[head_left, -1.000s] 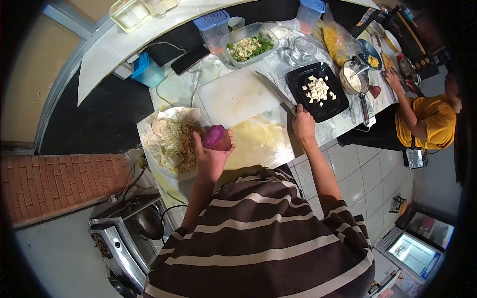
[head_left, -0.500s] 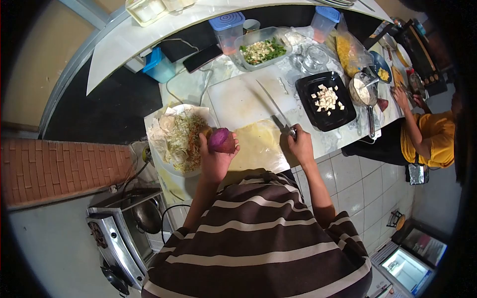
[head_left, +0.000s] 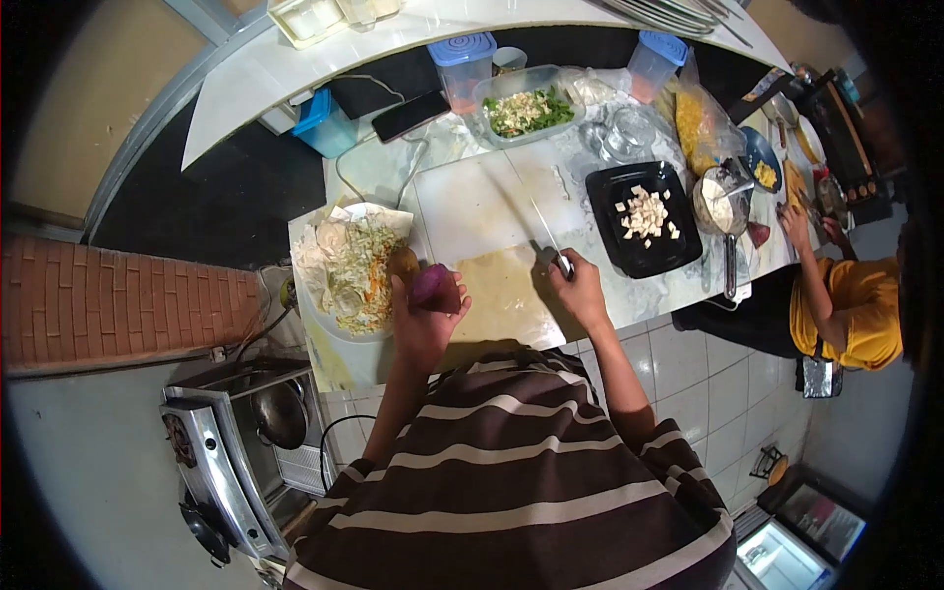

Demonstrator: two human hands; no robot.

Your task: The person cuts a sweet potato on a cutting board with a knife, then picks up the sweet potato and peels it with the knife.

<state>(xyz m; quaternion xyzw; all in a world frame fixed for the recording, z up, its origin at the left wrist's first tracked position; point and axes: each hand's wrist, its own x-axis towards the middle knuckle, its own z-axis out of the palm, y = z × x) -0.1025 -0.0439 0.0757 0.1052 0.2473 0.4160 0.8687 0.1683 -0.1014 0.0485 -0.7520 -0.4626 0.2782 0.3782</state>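
Note:
My left hand (head_left: 425,329) is closed around a purple sweet potato (head_left: 434,288), its cut purple face turned up. A brownish rounded thing (head_left: 402,262) shows just beyond my left thumb. In my right hand (head_left: 580,292) I grip a knife (head_left: 547,228) by its handle, the blade angled up and away over the right side of the white cutting board (head_left: 467,208). Left of my left hand is a plate of shredded vegetables (head_left: 366,280) with pale pieces. Right of the knife, a black square tray (head_left: 614,248) carries small white cubes (head_left: 646,212).
A plastic container of chopped greens (head_left: 536,110) stands behind the board, beside blue-lidded tubs (head_left: 462,69). A phone (head_left: 408,116) lies at the back left. Right of the tray is a saucepan (head_left: 715,211). A person in a yellow top (head_left: 855,300) works farther right. A stove (head_left: 211,472) stands lower left.
The knife blade has swung, now appearing shorter and more upright, and my right hand has shifted slightly left. The sweet potato has tilted a little in my left hand. The view has shifted slightly.

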